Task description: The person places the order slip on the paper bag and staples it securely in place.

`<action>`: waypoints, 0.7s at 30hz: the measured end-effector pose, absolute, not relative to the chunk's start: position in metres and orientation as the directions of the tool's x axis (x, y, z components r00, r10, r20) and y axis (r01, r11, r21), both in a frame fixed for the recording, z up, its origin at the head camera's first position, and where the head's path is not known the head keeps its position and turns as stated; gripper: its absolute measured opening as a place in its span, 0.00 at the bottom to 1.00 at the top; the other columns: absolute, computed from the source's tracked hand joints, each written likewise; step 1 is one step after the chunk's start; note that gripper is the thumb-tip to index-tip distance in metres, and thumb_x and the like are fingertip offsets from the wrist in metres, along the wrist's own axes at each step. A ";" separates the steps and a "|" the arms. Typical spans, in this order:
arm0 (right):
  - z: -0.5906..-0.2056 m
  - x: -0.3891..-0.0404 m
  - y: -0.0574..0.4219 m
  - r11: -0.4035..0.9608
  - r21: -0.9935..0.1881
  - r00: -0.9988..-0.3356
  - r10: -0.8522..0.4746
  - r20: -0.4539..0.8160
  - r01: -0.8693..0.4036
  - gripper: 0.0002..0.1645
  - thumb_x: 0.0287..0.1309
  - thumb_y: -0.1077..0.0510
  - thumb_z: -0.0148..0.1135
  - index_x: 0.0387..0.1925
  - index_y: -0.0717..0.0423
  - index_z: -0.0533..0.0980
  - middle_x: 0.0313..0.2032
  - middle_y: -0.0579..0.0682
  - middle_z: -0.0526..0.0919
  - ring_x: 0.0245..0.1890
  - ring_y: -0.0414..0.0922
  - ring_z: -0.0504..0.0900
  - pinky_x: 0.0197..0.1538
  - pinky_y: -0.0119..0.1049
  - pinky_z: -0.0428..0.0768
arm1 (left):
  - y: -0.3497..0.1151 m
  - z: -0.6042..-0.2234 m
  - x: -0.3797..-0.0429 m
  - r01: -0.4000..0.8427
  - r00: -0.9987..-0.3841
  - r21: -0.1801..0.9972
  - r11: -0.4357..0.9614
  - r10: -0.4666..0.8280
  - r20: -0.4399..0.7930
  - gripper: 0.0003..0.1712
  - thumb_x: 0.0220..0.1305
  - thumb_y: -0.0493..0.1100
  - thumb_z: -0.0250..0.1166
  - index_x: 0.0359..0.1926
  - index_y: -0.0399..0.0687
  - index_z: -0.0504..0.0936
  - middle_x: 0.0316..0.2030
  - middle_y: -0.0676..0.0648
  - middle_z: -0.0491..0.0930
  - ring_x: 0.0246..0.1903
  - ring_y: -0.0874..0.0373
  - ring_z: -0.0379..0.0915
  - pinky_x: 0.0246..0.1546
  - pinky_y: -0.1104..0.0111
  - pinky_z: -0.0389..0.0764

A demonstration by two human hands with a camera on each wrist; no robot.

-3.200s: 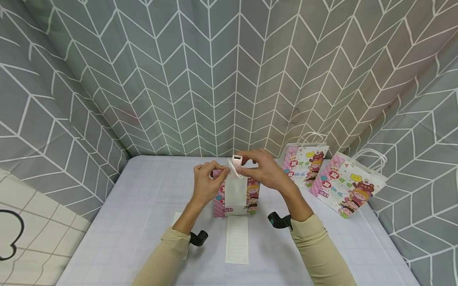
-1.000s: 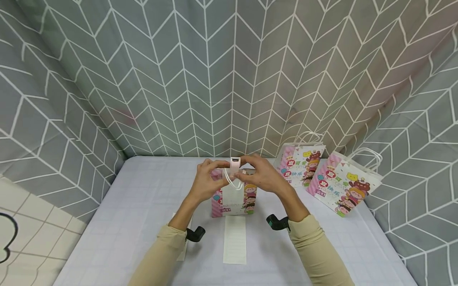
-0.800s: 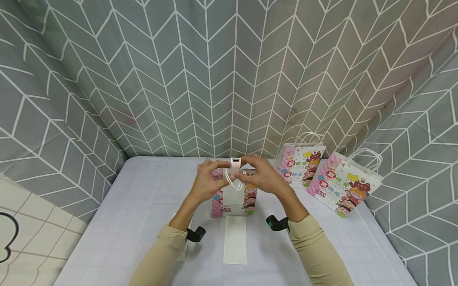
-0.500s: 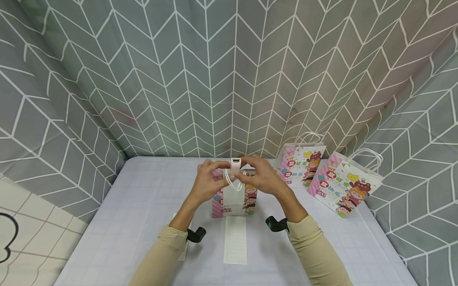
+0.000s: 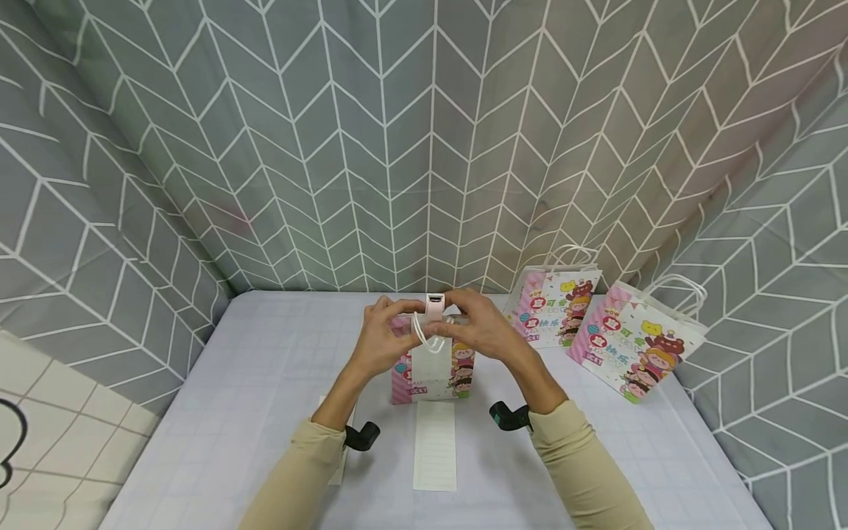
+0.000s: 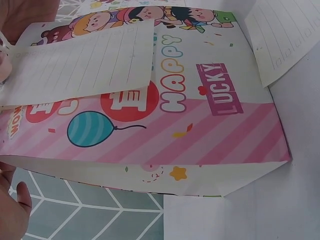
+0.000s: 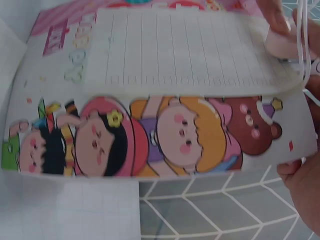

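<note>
A pink-and-white cartoon paper bag (image 5: 402,390) stands upright in the middle of the table. A lined paper slip (image 5: 430,368) lies flat against its front, reaching the top edge. There a small pink tool, apparently a stapler (image 5: 434,312), sits with its dark slotted end upward. My right hand (image 5: 489,330) holds it between thumb and index finger. My left hand (image 5: 383,342) pinches the bag's top beside it, index fingertip close to the tool. A white cord handle (image 5: 417,327) droops in front. In the right wrist view the slip (image 7: 165,50) covers much of the bag front.
Two matching handled bags, one upright (image 5: 555,313) and one leaning (image 5: 637,342), are at the back right. Another lined slip (image 5: 434,445) lies in front of the bag; one more (image 5: 338,467) is partly under the left forearm. A patterned curtain (image 5: 411,147) encloses the table.
About three seconds ago the left fingertips pinched near the handle, which was tilted up; since then they have moved against the bag top and tool. Lately the right thumb shifted slightly left across the tool.
</note>
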State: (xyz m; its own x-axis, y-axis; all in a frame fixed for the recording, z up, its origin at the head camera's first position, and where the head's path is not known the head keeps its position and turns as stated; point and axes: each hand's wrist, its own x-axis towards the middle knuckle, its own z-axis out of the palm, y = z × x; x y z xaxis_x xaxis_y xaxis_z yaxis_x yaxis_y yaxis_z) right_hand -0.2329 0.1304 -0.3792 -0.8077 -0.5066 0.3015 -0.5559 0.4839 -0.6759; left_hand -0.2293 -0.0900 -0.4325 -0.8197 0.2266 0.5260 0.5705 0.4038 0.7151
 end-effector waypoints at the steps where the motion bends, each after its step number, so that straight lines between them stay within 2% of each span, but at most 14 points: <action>1: -0.379 -0.232 0.130 0.476 -0.683 -0.810 -0.500 0.308 -0.554 0.20 0.58 0.45 0.72 0.47 0.49 0.81 0.46 0.45 0.82 0.49 0.48 0.78 0.53 0.52 0.76 | -0.090 -0.433 -0.230 0.573 -0.818 0.714 0.401 0.225 0.530 0.25 0.51 0.49 0.80 0.51 0.55 0.86 0.35 0.55 0.76 0.35 0.58 0.60 0.53 0.52 0.55; 7: -0.381 -0.227 0.125 0.415 -0.752 -0.833 -0.453 0.317 -0.512 0.23 0.59 0.49 0.72 0.53 0.52 0.79 0.49 0.47 0.85 0.54 0.47 0.82 0.55 0.50 0.80 | -0.090 -0.434 -0.230 0.567 -0.822 0.723 0.394 0.213 0.528 0.24 0.51 0.50 0.80 0.51 0.56 0.86 0.35 0.55 0.77 0.35 0.59 0.60 0.53 0.53 0.55; 14: -0.379 -0.223 0.122 0.450 -0.755 -0.856 -0.433 0.283 -0.477 0.23 0.63 0.54 0.68 0.57 0.56 0.77 0.52 0.50 0.84 0.58 0.51 0.81 0.61 0.53 0.76 | -0.087 -0.432 -0.230 0.563 -0.821 0.709 0.424 0.187 0.540 0.23 0.49 0.51 0.81 0.47 0.56 0.84 0.39 0.55 0.83 0.37 0.59 0.65 0.53 0.53 0.56; 21: -0.378 -0.223 0.120 0.459 -0.744 -0.856 -0.425 0.296 -0.485 0.25 0.64 0.54 0.68 0.60 0.57 0.76 0.51 0.52 0.85 0.56 0.51 0.82 0.61 0.52 0.76 | -0.086 -0.430 -0.229 0.558 -0.823 0.704 0.439 0.183 0.538 0.22 0.49 0.53 0.81 0.45 0.56 0.84 0.39 0.54 0.84 0.37 0.59 0.66 0.52 0.54 0.57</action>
